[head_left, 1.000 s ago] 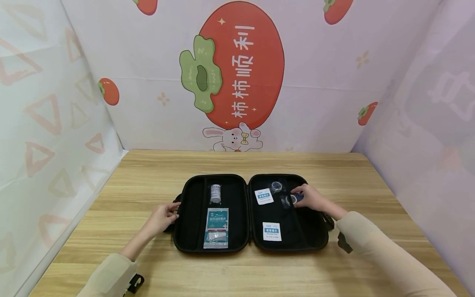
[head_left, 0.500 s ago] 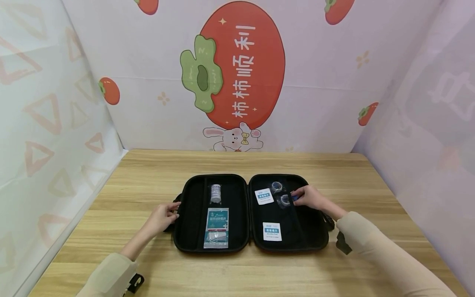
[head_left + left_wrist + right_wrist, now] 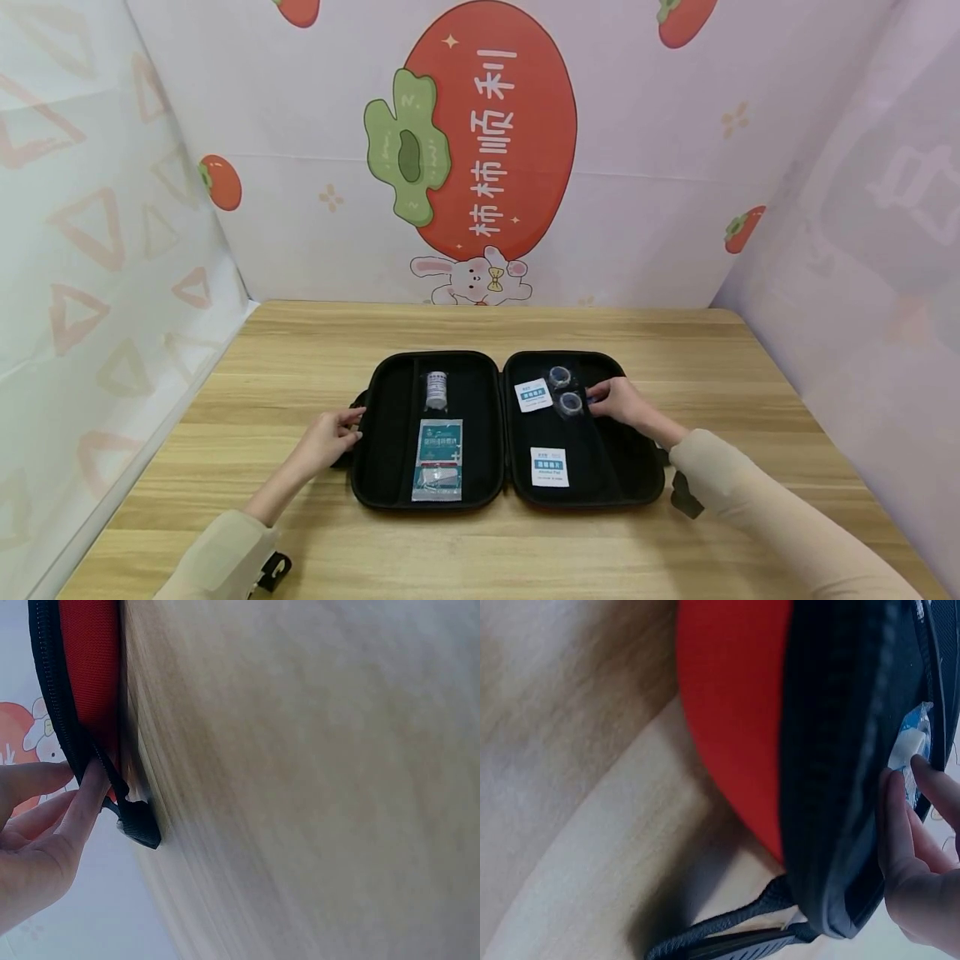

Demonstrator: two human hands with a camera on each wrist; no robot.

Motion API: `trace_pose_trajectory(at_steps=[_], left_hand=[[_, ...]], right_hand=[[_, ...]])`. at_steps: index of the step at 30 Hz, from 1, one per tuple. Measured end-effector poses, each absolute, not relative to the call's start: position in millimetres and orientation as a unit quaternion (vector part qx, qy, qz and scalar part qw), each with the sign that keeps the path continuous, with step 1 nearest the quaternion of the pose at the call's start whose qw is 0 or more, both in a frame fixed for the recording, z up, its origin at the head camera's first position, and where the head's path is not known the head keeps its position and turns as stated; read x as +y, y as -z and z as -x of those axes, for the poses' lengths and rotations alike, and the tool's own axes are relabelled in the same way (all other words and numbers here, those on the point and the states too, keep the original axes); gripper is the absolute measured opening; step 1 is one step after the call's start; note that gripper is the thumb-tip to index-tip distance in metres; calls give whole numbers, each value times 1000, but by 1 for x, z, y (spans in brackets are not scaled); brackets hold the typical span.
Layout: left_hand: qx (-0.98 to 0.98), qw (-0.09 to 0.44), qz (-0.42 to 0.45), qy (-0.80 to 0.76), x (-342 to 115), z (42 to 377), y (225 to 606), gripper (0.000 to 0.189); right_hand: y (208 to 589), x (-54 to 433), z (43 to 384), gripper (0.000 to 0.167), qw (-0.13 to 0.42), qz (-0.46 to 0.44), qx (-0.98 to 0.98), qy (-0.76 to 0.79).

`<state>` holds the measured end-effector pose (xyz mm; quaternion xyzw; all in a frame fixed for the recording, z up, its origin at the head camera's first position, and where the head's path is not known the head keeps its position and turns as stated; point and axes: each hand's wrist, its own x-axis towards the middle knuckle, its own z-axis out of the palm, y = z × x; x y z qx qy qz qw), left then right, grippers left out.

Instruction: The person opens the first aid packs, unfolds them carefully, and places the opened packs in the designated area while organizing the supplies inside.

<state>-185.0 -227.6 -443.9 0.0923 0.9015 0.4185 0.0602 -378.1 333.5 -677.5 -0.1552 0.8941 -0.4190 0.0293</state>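
A zippered case (image 3: 504, 496), black inside and red outside, lies unfolded on the wooden table. My left hand (image 3: 327, 439) grips its left rim, with the thumb on the zipper edge and a finger against the red shell (image 3: 90, 671). My right hand (image 3: 628, 403) reaches over the right half. Its thumb and fingers pinch the blue-and-clear wrapper (image 3: 909, 746) of a tape roll (image 3: 570, 404) at the edge of the inner pocket. Another wrapped tape roll (image 3: 559, 377) lies just behind, close to an alcohol pad sachet (image 3: 534, 396). A second alcohol pad sachet (image 3: 550, 467) sits nearer the front.
The left half contains a small white bottle (image 3: 437, 391) and a green-and-clear packet (image 3: 437, 460). A black strap (image 3: 720, 930) hangs from the case's right side, and a zipper pull (image 3: 140, 823) is at the left. Patterned cloth (image 3: 637, 167) stands behind the table (image 3: 480, 554).
The nearer tape roll has shifted left, deeper into the pocket and away from the right fingertips. My right forearm has moved slightly left. The left hand stays where it was.
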Motion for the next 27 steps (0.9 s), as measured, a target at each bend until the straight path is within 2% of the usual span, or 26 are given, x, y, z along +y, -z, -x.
trace_pose_trajectory(at_steps=[2, 4, 7, 9, 11, 14, 15, 19, 21, 22, 27], left_hand=[[902, 60, -91, -418, -228, 185, 444, 39], [902, 59, -91, -418, -228, 185, 444, 40], [901, 59, -92, -419, -228, 185, 444, 40], [901, 60, -92, -420, -228, 185, 443, 40], [900, 61, -93, -421, -228, 184, 444, 40], [901, 61, -95, -419, -228, 185, 444, 40], [900, 61, -95, -420, -228, 185, 444, 40], [901, 60, -96, -418, -228, 186, 444, 40], [902, 59, -94, -418, -228, 186, 444, 40], [902, 58, -94, -417, -228, 186, 444, 40], [904, 53, -98, -413, -228, 185, 444, 39]], right_hand=[[634, 311, 350, 28, 30, 159, 887, 433], [564, 278, 308, 24, 36, 147, 891, 428], [592, 288, 326, 29, 46, 127, 891, 434], [629, 302, 347, 33, 49, 102, 896, 429], [684, 325, 379, 35, 40, 96, 892, 440], [642, 304, 353, 26, 35, 95, 885, 454], [612, 291, 334, 23, 38, 101, 879, 464], [572, 275, 311, 16, 50, 134, 844, 517], [540, 262, 293, 17, 77, 129, 834, 531], [539, 262, 294, 18, 86, 118, 835, 530], [458, 225, 246, 26, 145, 38, 847, 510]])
